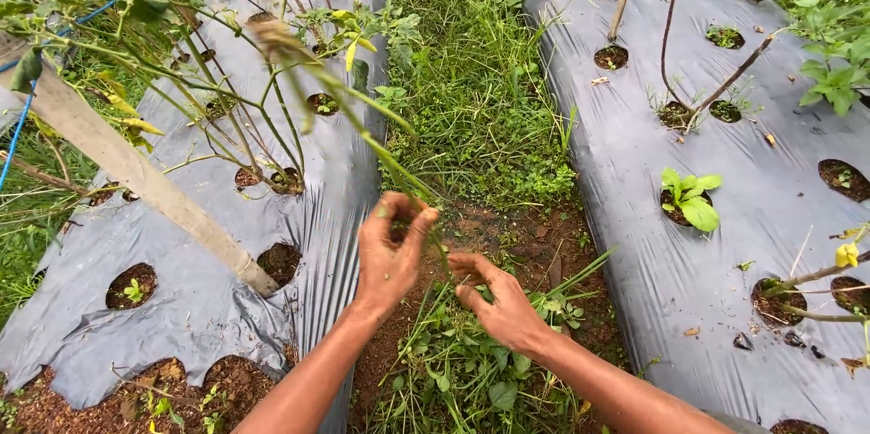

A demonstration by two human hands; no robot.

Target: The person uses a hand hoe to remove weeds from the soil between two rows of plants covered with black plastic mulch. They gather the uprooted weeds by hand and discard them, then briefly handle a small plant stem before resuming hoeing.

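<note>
My left hand (390, 253) is raised over the soil path, fingers closed around the lower end of a long green weed stalk (362, 126) that runs up and left to a blurred brownish tip. My right hand (498, 303) is just below and right of it, fingers curled and pinching the same stalk near its base. Under both hands lies a heap of pulled green weeds (462, 371) on reddish-brown soil (517, 235).
Silver plastic mulch covers a raised bed at left (326, 217) and at right (634, 153), each with round planting holes. A wooden stake (136, 171) leans across the left bed among thin-stemmed plants. Small leafy seedlings (693, 198) grow at right. Grass (471, 81) fills the furrow ahead.
</note>
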